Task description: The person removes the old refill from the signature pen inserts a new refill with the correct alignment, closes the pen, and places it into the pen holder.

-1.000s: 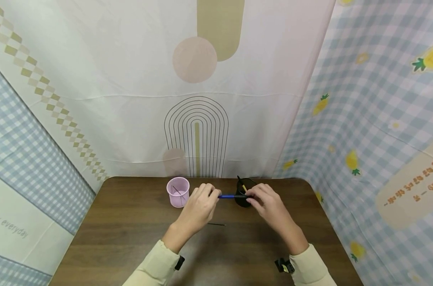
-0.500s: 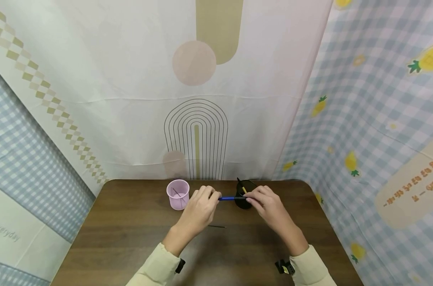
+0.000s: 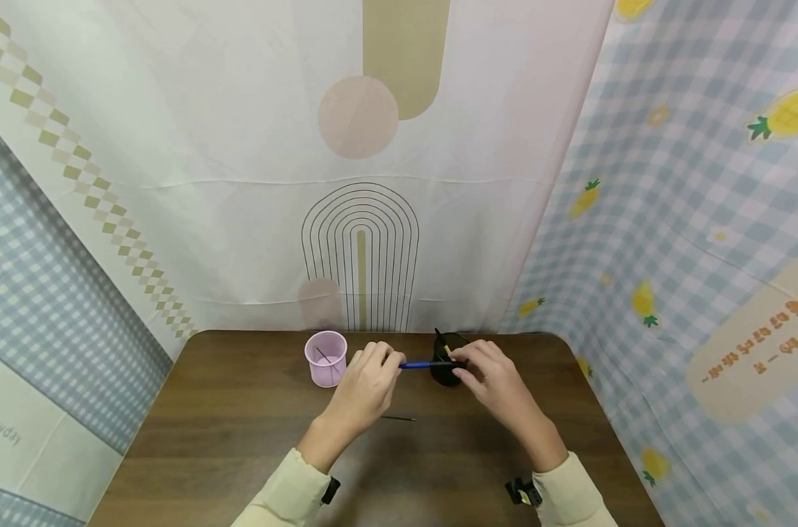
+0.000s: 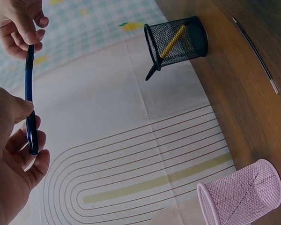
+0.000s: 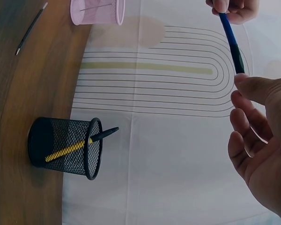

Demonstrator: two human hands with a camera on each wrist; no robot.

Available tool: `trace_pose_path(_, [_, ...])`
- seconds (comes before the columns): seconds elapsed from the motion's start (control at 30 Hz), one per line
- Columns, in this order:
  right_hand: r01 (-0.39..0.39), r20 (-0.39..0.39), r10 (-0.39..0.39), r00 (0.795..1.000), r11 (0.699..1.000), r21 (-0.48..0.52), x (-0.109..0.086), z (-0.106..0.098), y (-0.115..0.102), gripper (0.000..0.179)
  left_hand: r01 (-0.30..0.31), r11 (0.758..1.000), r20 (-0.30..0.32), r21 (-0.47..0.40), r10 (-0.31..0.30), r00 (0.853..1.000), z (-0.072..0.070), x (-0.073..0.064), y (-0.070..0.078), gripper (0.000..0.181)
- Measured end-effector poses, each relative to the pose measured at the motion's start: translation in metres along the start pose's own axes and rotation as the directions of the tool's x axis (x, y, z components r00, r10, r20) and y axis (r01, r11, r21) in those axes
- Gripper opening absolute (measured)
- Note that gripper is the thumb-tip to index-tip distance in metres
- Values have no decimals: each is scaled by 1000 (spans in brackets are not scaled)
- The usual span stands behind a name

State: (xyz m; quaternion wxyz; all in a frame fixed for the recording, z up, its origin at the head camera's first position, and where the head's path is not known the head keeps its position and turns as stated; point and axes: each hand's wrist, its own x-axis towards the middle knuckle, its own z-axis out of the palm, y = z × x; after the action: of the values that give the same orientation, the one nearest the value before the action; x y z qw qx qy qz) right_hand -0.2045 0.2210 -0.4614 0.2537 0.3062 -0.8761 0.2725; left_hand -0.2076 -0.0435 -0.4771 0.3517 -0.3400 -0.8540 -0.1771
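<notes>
Held level above the table between both hands is a blue pen (image 3: 416, 364) with a black grip section. My left hand (image 3: 367, 380) grips its clip end, thumb on top of the barrel in the left wrist view. The right hand (image 3: 494, 377) pinches the black front end between thumb and index finger, which cover the tip; its other fingers are loosely bent in the right wrist view. Behind the hands stands a black mesh pen cup (image 5: 40, 140) holding a yellow pen (image 5: 68, 152) with a black end. A thin dark pen refill (image 4: 257, 56) lies on the table.
A pink mesh pen cup (image 3: 326, 375) with a thin refill inside stands at the back, left of the black one. The brown wooden table (image 3: 228, 439) ends against a printed cloth backdrop (image 3: 254, 219); a checked cloth (image 3: 636, 219) hangs along the right side.
The right fingertips have shifted slightly on the pen's black end, showing a little more of it. Left hand, pen and cups keep nearly the same places.
</notes>
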Motion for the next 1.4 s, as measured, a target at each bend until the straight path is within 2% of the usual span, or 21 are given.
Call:
trace_pose_path(0.4, [23, -36, -23, 999, 1000, 3, 2, 1, 0, 26, -5, 1000, -8, 0, 5, 1000, 0, 1, -1, 9])
trace_pose_path(0.8, [6, -3, -6, 1000, 1000, 4, 0, 2, 1, 16, -5, 1000, -9, -3, 5, 1000, -3, 1, -1, 7])
trace_pose_path(0.93, [-8, 23, 8, 1000, 1000, 11, -1, 3, 3, 18, 3, 1000, -8, -16, -3, 1000, -3, 1, -1, 9])
trace_pose_path(1.07, [-12, 37, 12, 999, 1000, 15, -2, 3, 3, 28, 8, 1000, -8, -23, -8, 1000, -3, 1, -1, 11])
trace_pose_path(1.17, [0, 27, 0, 1000, 1000, 20, -1, 2, 2, 33, 10, 1000, -9, -26, -10, 1000, -3, 1, -2, 12])
trace_pose_path(1.4, [16, -13, -16, 1000, 1000, 10, 1, 4, 0, 29, 9, 1000, -15, -29, -9, 1000, -1, 0, -2, 12])
